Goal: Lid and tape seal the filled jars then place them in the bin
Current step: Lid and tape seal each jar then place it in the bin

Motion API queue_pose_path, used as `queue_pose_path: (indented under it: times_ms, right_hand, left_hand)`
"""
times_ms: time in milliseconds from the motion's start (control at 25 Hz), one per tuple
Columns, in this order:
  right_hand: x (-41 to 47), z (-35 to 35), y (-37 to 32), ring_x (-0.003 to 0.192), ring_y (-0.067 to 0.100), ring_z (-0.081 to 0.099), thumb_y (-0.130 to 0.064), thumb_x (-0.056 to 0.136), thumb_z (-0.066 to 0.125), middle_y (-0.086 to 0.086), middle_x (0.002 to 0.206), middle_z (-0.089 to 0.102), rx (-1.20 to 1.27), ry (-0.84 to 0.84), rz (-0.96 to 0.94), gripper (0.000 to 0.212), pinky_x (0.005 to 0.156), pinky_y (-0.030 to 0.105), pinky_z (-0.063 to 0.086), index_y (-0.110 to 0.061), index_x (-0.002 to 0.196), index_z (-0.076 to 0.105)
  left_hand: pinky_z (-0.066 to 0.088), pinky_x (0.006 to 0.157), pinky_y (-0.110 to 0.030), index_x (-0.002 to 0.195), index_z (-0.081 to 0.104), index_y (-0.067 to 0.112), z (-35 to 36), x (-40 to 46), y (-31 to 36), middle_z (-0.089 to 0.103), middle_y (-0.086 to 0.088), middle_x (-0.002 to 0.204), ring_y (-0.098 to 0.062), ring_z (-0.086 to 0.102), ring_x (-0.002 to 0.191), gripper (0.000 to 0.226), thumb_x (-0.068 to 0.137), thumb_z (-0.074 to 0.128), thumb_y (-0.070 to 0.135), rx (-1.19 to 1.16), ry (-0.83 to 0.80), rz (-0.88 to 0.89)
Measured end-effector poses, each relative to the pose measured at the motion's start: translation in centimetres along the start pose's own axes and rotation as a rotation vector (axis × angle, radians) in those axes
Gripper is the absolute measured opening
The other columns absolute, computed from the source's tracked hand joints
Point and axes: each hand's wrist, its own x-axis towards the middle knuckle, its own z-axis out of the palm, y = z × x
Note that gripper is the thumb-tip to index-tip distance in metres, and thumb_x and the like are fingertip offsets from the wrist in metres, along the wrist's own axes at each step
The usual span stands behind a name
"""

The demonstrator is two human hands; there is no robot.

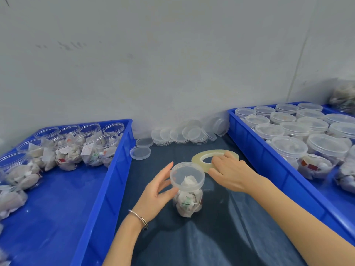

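Observation:
A clear filled jar with a translucent lid on top stands upright on the dark cloth in the middle. My left hand cups the jar's left side, thumb and fingers touching it just under the lid. My right hand rests on a yellowish roll of tape lying flat just behind the jar, fingers curled over its near rim. A blue bin on the right holds several lidded jars. On the left, a blue bin holds several open filled jars.
Loose clear lids are piled against the grey wall behind the cloth, with two more lids lying flat near the left bin's corner. The dark cloth spreads between the two bins toward me.

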Motion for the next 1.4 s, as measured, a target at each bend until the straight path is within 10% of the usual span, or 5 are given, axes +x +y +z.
queue_pose_path:
  times_ms: [280, 920, 1080, 1240, 1400]
  right_hand:
    - [-0.6, -0.1, 1.0, 0.096, 0.012, 0.039, -0.048, 0.097, 0.032, -0.011, 0.095, 0.042, -0.110, 0.035, -0.107, 0.026, 0.076, 0.036, 0.039, -0.023, 0.092, 0.039]
    - [-1.0, 1.4, 1.0, 0.106, 0.011, 0.039, -0.055, 0.096, 0.029, -0.012, 0.104, 0.047, -0.067, 0.137, -0.006, 0.039, 0.088, 0.035, 0.036, -0.022, 0.101, 0.050]
    - [-1.4, 1.8, 0.4, 0.103, 0.010, 0.035, -0.054, 0.097, 0.029, -0.013, 0.101, 0.041, -0.050, 0.192, 0.034, 0.038, 0.091, 0.038, 0.034, -0.023, 0.105, 0.048]
    - [-1.8, 2.2, 0.1, 0.107, 0.010, 0.037, -0.055, 0.097, 0.026, -0.013, 0.108, 0.046, -0.065, 0.205, 0.075, 0.040, 0.093, 0.038, 0.035, -0.024, 0.108, 0.049]
    - [-2.0, 2.4, 0.3, 0.108, 0.010, 0.038, -0.056, 0.096, 0.026, -0.013, 0.109, 0.048, -0.062, 0.201, 0.101, 0.042, 0.092, 0.038, 0.036, -0.024, 0.109, 0.050]
  left_hand:
    - [0.040, 0.093, -0.018, 0.136, 0.041, 0.029, 5.5, 1.0, 0.7, 0.054, 0.015, 0.123, -0.002, 0.051, 0.115, 0.094, 0.056, 0.091, 0.027, 0.066, 0.459, 0.001]
    - [0.040, 0.081, -0.006, 0.130, 0.035, 0.044, -0.5, 2.9, 2.5, 0.032, 0.013, 0.127, 0.007, 0.043, 0.112, 0.079, 0.070, 0.084, 0.030, 0.328, -0.093, -0.080]
    - [0.039, 0.096, -0.021, 0.137, 0.030, 0.050, 0.1, 3.4, 4.6, 0.022, 0.007, 0.139, -0.012, 0.035, 0.129, 0.070, 0.083, 0.069, 0.030, 0.592, -0.251, -0.113]
    - [0.017, 0.110, -0.061, 0.136, 0.033, 0.051, 4.5, 4.5, 5.4, 0.014, -0.002, 0.152, -0.024, 0.000, 0.145, 0.046, 0.092, 0.044, 0.057, 0.897, -0.036, -0.179]
    - [0.006, 0.107, -0.067, 0.129, 0.037, 0.044, 6.7, 4.5, 4.4, 0.016, -0.011, 0.150, -0.027, -0.002, 0.144, 0.033, 0.097, 0.033, 0.053, 1.112, 0.065, -0.111]
